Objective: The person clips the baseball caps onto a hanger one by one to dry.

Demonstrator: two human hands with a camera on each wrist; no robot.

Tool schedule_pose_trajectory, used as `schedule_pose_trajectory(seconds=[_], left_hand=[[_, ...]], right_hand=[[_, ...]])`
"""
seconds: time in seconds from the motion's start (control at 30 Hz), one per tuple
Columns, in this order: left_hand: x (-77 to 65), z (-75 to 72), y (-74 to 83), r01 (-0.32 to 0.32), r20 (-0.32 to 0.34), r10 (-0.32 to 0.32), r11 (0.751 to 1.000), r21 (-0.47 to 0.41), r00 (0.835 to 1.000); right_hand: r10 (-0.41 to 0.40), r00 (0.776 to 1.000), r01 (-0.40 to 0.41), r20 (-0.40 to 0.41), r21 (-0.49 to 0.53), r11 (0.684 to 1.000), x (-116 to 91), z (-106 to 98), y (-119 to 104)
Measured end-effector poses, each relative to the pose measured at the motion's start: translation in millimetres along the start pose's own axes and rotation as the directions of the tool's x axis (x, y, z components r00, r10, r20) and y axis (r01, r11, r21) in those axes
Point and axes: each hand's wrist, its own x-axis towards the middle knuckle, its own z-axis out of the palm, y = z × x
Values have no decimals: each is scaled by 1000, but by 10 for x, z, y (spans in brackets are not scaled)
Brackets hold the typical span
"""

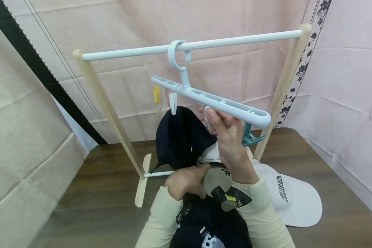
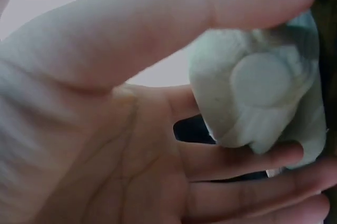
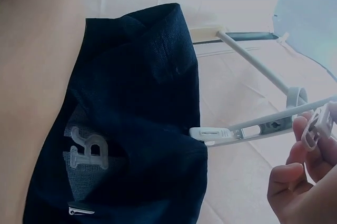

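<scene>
A pale blue hanger (image 1: 223, 101) is hooked on the rack's white bar. My right hand (image 1: 232, 143), just under its right half, pinches a whitish clip (image 1: 208, 119) between thumb and fingers; the same clip (image 3: 318, 129) shows in the right wrist view. Lower down, my left hand (image 1: 186, 181) holds a beige cap (image 1: 214, 179), and in the left wrist view its thumb lies over the folded beige fabric (image 2: 260, 79) with fingers beneath. From a white clip (image 1: 173, 103) hangs a navy cap (image 1: 176, 141) with a light letter patch (image 3: 89, 150).
A teal clip (image 1: 251, 136) hangs at the hanger's right end, a yellow clip (image 1: 156, 93) towards its left. A white cap (image 1: 285, 193) lies on the wooden table (image 1: 96, 206) at the right. Another navy cap (image 1: 217, 220) is at the front. Wooden rack posts (image 1: 108, 110) stand either side.
</scene>
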Motion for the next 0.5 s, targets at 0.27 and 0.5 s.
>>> schedule_pose_trajectory(seconds=[0.27, 0.5], left_hand=[[-20, -95, -93, -130, -43, 129, 991, -24, 991], [-121, -207, -160, -243, -96, 239, 969, -37, 966]], right_hand=[[6, 1000, -5, 6, -42, 999, 8, -13, 1], [5, 999, -3, 38, -42, 999, 22, -46, 2]])
